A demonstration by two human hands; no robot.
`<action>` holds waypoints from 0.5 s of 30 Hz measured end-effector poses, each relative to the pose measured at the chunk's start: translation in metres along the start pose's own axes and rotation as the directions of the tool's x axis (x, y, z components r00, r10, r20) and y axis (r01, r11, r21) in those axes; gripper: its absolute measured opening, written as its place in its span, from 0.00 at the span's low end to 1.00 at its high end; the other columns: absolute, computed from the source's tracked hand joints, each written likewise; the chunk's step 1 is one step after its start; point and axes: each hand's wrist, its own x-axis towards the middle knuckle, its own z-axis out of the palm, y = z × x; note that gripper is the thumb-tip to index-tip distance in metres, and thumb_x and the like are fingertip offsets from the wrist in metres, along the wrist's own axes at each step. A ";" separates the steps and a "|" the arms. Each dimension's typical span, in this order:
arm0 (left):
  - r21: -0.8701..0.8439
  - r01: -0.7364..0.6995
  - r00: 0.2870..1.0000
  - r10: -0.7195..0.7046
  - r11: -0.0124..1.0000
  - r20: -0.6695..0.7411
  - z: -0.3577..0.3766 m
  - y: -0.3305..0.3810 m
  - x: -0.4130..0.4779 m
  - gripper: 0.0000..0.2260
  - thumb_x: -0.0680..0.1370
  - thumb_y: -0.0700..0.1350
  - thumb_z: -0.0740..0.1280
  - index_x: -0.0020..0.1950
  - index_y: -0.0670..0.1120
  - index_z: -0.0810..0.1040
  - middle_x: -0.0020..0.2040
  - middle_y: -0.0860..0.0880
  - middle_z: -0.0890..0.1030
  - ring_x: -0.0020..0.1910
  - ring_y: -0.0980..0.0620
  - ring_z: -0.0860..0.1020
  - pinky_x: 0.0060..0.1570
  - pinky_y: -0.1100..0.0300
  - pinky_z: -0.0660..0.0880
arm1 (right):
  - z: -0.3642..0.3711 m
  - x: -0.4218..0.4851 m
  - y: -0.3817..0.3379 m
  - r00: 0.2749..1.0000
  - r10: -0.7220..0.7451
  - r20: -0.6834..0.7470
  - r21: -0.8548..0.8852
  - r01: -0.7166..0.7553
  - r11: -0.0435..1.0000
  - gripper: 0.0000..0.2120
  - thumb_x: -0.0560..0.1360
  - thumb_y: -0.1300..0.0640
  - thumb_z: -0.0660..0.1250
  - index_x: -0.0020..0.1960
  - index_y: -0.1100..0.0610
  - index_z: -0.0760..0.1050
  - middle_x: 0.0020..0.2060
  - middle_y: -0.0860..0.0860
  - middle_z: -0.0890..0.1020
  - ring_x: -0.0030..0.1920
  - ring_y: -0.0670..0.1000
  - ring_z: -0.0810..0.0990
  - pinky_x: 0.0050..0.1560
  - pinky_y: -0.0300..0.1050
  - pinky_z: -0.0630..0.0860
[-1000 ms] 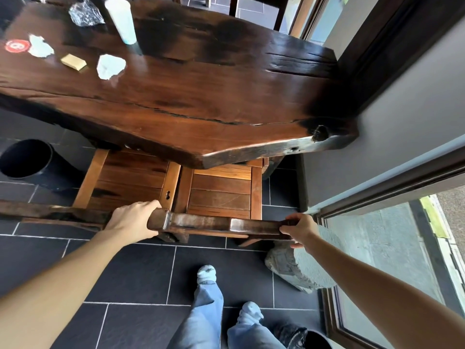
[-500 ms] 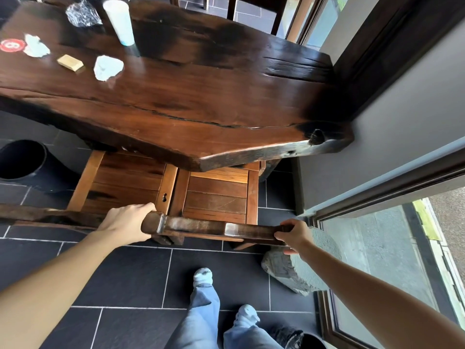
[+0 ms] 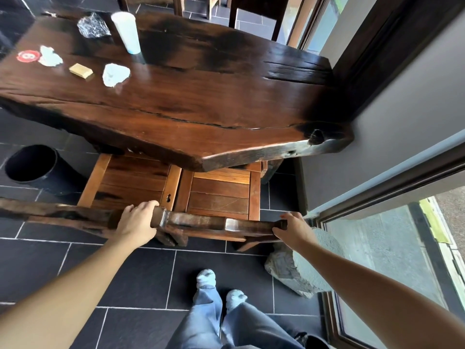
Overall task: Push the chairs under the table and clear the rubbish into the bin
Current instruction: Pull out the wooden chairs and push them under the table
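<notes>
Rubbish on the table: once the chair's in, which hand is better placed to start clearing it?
Probably left. The crumpled paper and other scraps lie on the table's left part, ahead of the left hand; the right hand is at the window end.

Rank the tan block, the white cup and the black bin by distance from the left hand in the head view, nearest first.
1. black bin, on the floor left of the left hand.
2. tan block, on the table ahead.
3. white cup, farther back on the table.

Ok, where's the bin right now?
In the head view the black bin stands on the tiled floor at the left, beside the table edge and just left of the left-hand chair seat.
</notes>
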 end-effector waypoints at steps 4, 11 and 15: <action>-0.154 0.068 0.997 -0.073 0.986 -0.025 0.009 0.008 -0.018 0.30 0.76 0.45 0.67 0.75 0.46 0.60 0.76 0.47 0.62 0.70 0.43 0.67 0.70 0.48 0.64 | 0.001 0.000 0.003 0.994 -0.109 0.013 -0.082 0.110 0.991 0.30 0.76 0.48 0.65 0.75 0.52 0.60 0.76 0.55 0.59 0.74 0.58 0.60 0.66 0.55 0.70; -0.144 0.030 0.975 -0.061 0.989 -0.216 0.014 0.011 -0.064 0.26 0.79 0.49 0.62 0.76 0.48 0.60 0.78 0.48 0.58 0.73 0.45 0.66 0.72 0.46 0.58 | -0.008 -0.006 -0.016 0.904 -0.427 0.034 -0.228 0.423 0.877 0.33 0.79 0.47 0.60 0.78 0.53 0.50 0.79 0.53 0.52 0.78 0.54 0.48 0.77 0.53 0.48; -0.034 0.030 0.896 -0.042 0.999 -0.442 0.005 0.012 -0.103 0.24 0.78 0.50 0.59 0.75 0.48 0.62 0.76 0.47 0.63 0.74 0.48 0.63 0.71 0.45 0.58 | -0.013 -0.012 -0.085 0.773 -0.629 0.086 -0.172 0.633 0.754 0.32 0.79 0.49 0.59 0.78 0.51 0.49 0.79 0.51 0.48 0.78 0.54 0.47 0.77 0.53 0.50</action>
